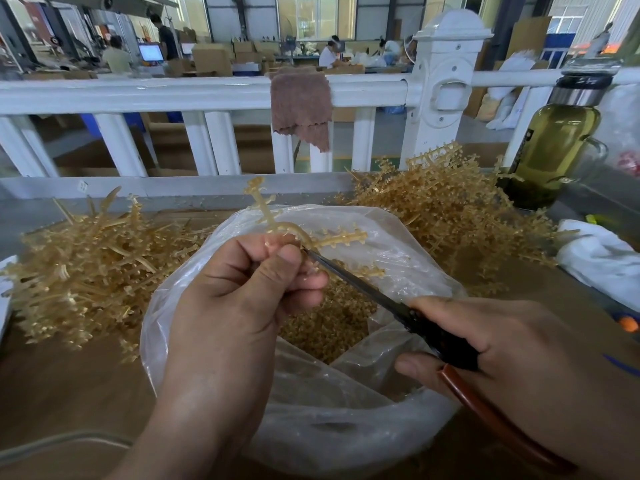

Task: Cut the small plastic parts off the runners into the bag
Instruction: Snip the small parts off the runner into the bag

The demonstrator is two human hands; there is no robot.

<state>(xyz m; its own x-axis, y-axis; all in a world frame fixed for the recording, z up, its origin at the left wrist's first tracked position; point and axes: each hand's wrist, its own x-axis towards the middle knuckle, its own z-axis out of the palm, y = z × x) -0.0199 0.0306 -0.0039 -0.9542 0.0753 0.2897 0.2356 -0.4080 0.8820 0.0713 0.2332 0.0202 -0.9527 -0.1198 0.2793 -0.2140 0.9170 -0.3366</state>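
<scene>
The left hand is seen with fingers and thumb pinched round the stem of an amber, branching runner, held up over the open mouth of a clear plastic bag. The right hand is closed round the reddish-brown handles of a pair of dark-bladed scissors. The blades are aimed diagonally up and to the left, and their tip meets the runner just beside the left fingertips. Whether the blades are parted cannot be told. From that point one studded branch of the runner runs out to the right and another rises away from the viewer, so the part to be cut lies between the two hands, nearer the left, directly above the bag. A heap of small cut parts is visible inside the bag. On the brown bench, tangled piles of runners are heaped to the left and to the right of the bag. Further off, a bottle of greenish liquid stands at the right, and a brown cloth is draped over a white railing.
</scene>
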